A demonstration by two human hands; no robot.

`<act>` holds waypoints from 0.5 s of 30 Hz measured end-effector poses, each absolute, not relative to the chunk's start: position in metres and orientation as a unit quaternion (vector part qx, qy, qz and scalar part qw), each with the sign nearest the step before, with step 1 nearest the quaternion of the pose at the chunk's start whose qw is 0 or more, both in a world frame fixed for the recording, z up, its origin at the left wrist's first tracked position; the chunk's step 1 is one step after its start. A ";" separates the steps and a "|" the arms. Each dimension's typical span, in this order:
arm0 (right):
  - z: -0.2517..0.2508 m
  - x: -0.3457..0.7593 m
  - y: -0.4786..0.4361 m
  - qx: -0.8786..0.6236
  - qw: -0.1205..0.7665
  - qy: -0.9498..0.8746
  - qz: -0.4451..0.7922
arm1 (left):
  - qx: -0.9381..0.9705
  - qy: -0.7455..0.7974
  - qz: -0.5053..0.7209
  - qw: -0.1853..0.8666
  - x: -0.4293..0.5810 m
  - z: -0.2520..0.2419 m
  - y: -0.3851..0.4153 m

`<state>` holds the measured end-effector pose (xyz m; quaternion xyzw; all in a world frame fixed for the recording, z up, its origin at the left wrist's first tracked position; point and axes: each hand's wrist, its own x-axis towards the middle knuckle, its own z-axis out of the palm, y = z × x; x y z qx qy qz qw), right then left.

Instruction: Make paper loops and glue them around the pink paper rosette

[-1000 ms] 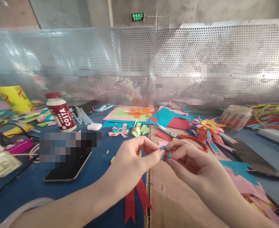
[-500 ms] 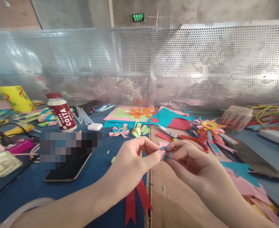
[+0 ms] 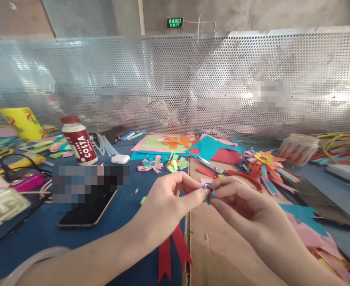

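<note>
A small loop of blue paper strip (image 3: 210, 191) is between my two hands, above the brown board (image 3: 219, 242). My left hand (image 3: 177, 194) pinches its left side between thumb and index finger. From the right, the fingertips and thumb of my right hand (image 3: 237, 198) close on the same loop. A red paper ribbon (image 3: 164, 258) with notched ends hangs or lies below my left hand. Just beyond my hands are scissors (image 3: 243, 176) with orange handles and a pink paper flower (image 3: 151, 163). A layered paper flower (image 3: 263, 161) sits at the right.
Coloured paper sheets (image 3: 151, 143) lie at the back centre. On the left stand a Costa bottle (image 3: 79, 143) and a yellow roll (image 3: 22, 123), with a phone (image 3: 88, 210) nearer. Another phone (image 3: 327, 202) and a clear container (image 3: 298, 149) are at the right. A perforated metal screen (image 3: 169, 79) closes the back.
The view has shifted slightly. The blue loop between my fingers has turned a little and looks more open, while both hands stay nearly in place.
</note>
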<state>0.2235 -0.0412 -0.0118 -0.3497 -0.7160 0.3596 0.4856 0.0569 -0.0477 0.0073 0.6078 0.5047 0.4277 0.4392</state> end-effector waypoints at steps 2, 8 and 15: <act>-0.011 0.224 -0.041 -0.355 0.479 -0.718 0.359 | 0.606 0.502 0.429 0.443 0.057 0.008 -0.048; -0.009 0.225 -0.042 -0.363 0.472 -0.713 0.370 | 0.600 0.500 0.432 0.451 0.058 0.007 -0.049; -0.009 0.227 -0.043 -0.379 0.455 -0.705 0.390 | 0.577 0.509 0.427 0.475 0.059 0.007 -0.048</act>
